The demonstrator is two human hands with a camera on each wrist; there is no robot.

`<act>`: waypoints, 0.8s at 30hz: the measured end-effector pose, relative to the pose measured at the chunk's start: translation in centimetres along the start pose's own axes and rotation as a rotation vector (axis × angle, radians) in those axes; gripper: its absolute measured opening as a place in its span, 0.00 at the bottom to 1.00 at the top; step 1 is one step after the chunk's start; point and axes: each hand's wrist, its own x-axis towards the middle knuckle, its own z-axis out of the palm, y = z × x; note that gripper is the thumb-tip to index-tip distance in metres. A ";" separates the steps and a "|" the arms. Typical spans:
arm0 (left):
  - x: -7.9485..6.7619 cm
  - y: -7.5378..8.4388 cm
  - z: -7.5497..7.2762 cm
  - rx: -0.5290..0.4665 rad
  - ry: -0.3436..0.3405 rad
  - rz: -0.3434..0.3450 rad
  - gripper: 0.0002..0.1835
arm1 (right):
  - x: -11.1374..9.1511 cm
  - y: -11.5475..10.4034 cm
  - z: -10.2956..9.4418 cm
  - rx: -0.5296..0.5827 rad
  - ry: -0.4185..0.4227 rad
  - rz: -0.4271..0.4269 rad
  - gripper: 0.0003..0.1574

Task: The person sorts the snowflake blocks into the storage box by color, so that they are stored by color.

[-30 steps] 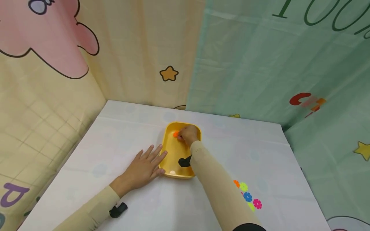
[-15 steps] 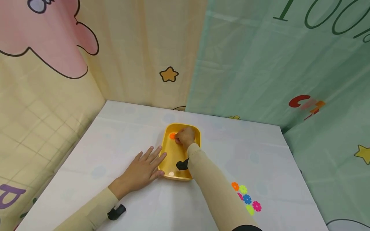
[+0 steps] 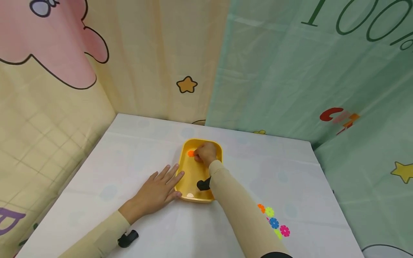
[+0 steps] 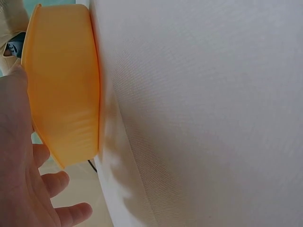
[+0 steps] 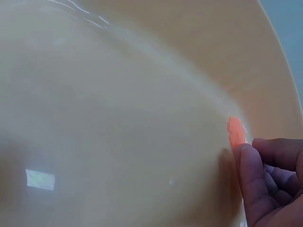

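A yellow plastic tray (image 3: pixel 193 172) with raised walls stands on the white table. My right hand (image 3: pixel 206 153) reaches inside its far end and pinches an orange flower-shaped disc (image 5: pixel 236 132) between thumb and forefinger, close to the tray's wall. In the head view the disc shows just left of the fingertips. My left hand (image 3: pixel 158 190) rests along the tray's left side with its fingers spread. In the left wrist view its fingers lie at the rim of the tray (image 4: pixel 64 85). The right forearm covers part of the tray's right side.
Several flower-shaped discs, among them a blue one (image 3: pixel 274 223) and a pink one (image 3: pixel 285 230), lie on the white table (image 3: pixel 309 200) right of the right forearm. Printed curtains (image 3: pixel 264 79) hang behind the table. A black wrist strap (image 3: pixel 128 239) shows under the left sleeve.
My right hand has moved slightly left and nearer inside the tray, with the orange disc in its fingers. The left hand stays at the tray's side.
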 end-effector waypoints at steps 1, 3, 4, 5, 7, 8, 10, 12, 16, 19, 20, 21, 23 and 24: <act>0.0 0.0 0.0 -0.003 0.001 0.001 0.40 | -0.1 -0.1 -0.2 -0.006 -0.001 0.000 0.06; 0.0 0.1 0.0 -0.003 0.004 0.002 0.40 | -0.2 -0.3 -0.5 -0.015 -0.005 -0.007 0.06; 0.0 0.0 0.0 -0.002 0.005 0.001 0.40 | -0.3 -0.3 -0.7 -0.023 -0.008 -0.015 0.07; 0.0 0.0 0.0 -0.001 0.005 0.000 0.40 | -0.4 -0.5 -0.9 -0.029 -0.014 -0.026 0.06; 0.0 0.0 0.0 -0.002 0.008 0.000 0.40 | -0.7 -0.7 -1.3 -0.025 -0.031 -0.056 0.06; 0.0 0.0 -0.1 -0.002 0.011 0.001 0.40 | -0.9 -0.9 -1.5 -0.017 -0.039 -0.071 0.05; 0.0 0.0 -0.2 -0.002 0.015 0.002 0.40 | -1.2 -1.2 -2.0 0.000 -0.051 -0.111 0.05; 0.1 0.0 -0.4 -0.002 0.024 0.006 0.40 | -1.5 -1.6 -2.5 0.035 -0.060 -0.152 0.04; -0.1 0.1 -0.5 -0.002 0.017 0.003 0.40 | -1.8 -1.9 -3.5 0.070 -0.051 -0.173 0.04; -0.2 0.2 -0.3 -0.011 0.009 -0.001 0.40 | -1.7 -1.7 -4.5 0.091 -0.045 -0.167 0.03; -0.2 0.2 -0.2 -0.014 0.006 -0.001 0.40 | -1.7 -1.5 -4.9 0.096 -0.045 -0.172 0.04; -0.2 0.2 -0.2 -0.014 0.005 -0.002 0.40 | -1.7 -1.5 -5.4 0.093 -0.043 -0.177 0.04; -0.2 0.2 0.0 -0.014 0.012 0.002 0.40 | -1.6 -1.2 -6.4 0.098 -0.040 -0.202 0.04; -0.1 0.2 0.0 -0.013 0.014 0.002 0.40 | -1.6 -1.2 -7.0 0.096 -0.042 -0.212 0.04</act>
